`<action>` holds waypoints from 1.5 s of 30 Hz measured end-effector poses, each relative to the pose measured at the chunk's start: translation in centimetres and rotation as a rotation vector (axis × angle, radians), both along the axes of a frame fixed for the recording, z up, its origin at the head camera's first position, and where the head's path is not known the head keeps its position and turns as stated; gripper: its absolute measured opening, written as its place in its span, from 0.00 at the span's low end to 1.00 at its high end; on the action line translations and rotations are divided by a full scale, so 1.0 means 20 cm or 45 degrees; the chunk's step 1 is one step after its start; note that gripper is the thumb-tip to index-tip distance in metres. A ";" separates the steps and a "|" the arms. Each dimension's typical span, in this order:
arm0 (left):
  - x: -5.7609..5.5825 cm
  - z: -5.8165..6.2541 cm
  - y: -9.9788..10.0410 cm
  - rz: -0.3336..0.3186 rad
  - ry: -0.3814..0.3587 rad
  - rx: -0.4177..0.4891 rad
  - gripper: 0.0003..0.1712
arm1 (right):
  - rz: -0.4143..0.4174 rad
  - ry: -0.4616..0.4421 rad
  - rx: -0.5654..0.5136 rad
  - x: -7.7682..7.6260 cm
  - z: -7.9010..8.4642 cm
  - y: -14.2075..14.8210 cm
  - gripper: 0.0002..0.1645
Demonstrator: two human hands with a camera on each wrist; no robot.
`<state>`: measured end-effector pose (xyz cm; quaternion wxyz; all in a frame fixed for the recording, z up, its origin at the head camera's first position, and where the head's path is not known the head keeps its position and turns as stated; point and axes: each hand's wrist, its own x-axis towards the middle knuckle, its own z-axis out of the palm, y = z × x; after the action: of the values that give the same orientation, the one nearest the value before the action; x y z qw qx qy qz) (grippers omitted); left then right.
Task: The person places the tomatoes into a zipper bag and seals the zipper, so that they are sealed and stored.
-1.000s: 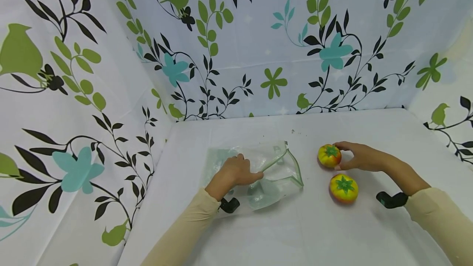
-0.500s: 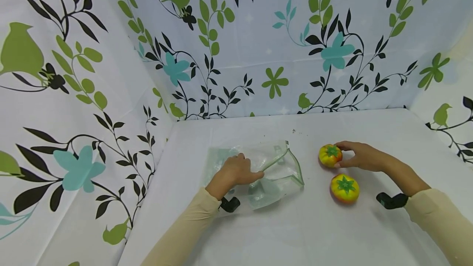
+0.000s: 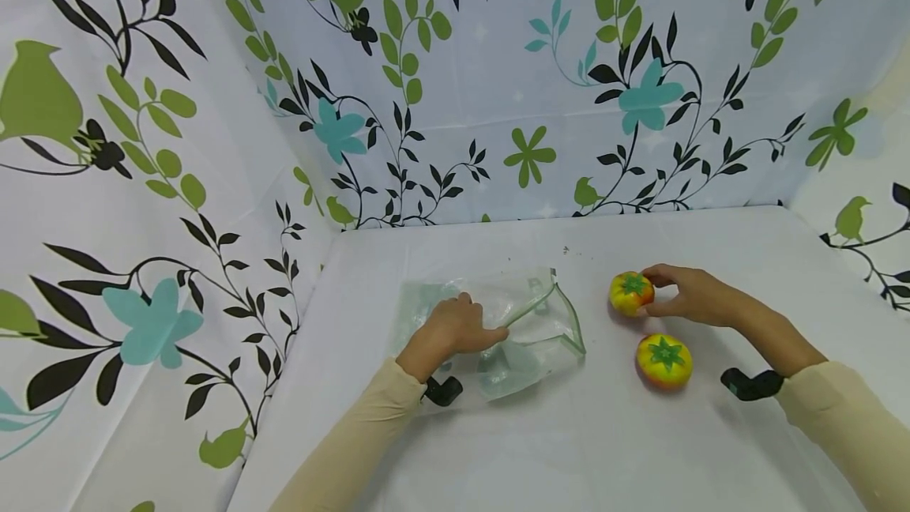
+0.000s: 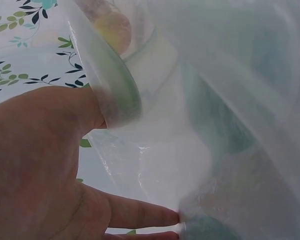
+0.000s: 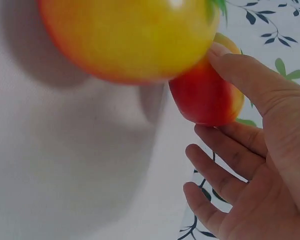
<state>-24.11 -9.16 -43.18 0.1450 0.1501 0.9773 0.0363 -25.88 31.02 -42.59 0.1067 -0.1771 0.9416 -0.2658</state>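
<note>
1. Judging by the grips, busy taking up the far fruit [image 3: 631, 291] with the right hand [image 3: 693, 295] while steadying the bag [image 3: 519, 368] with the left hand [image 3: 455, 326]. Seemingly early in the work, with both pieces outside the bag.
2. Holding the far fruit between thumb and fingers of the right hand, just left of the palm. Impossible to tell from these views: fully lifted, or resting on the desk [image 3: 512, 457].
3. Leaving the near fruit [image 3: 665, 362] untouched on the desk, close to the right hand on its near side.
4. Keeping thumb and fingers of the left hand spread wide, with the thumb at the rim [image 4: 117, 85] and fingertips against the bag. Parted to the right of the left hand, toward the right hand: the mouth of the bag.
5. Probably calls next for a secure pinch, a lift clear of the near fruit, and a carry toward the left hand, with the mouth held apart.
6. Compared with half a second earlier, shifted slightly farther out and toward the left hand: right hand and far fruit together. Practically unmoved: left hand, bag and near fruit.
</note>
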 end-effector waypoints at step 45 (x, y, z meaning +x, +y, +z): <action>0.00 0.01 -0.02 -0.010 -0.015 0.028 0.46 | 0.273 0.018 -0.096 0.08 -0.08 -0.52 0.38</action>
<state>-24.04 -9.61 -42.98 0.1491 0.1555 0.9754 0.0473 -24.32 20.61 -44.26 0.1213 -0.2827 0.9073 -0.2867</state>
